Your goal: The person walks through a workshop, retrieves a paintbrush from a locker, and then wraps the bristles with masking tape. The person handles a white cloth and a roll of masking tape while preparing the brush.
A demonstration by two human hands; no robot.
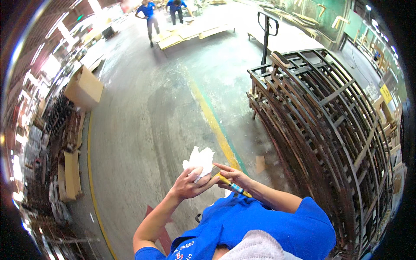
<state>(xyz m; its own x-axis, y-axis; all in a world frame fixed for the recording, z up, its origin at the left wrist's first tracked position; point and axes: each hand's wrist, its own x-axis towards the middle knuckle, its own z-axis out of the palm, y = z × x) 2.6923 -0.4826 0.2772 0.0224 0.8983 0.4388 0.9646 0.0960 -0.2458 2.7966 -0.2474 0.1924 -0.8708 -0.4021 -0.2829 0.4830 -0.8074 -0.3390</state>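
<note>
In front of my chest, my left hand (193, 183) is closed around a crumpled white wad (200, 161), which looks like cloth or paper. Close beside it on the right, my right hand (234, 177) is closed on a slim yellow stick-shaped thing (236, 188) with a blue and white band. One end of this yellow thing reaches toward the fingers of my left hand; whether they touch is too small to tell. My right index finger stretches out toward the white wad.
On the right stand dark metal frames (320, 117) in a tall stack, with a pallet jack handle (265, 39) behind. Cardboard boxes (84, 89) and stacked material line the left. A yellow floor line (208, 110) runs ahead. Two people (149, 15) in blue stand by low tables (195, 34).
</note>
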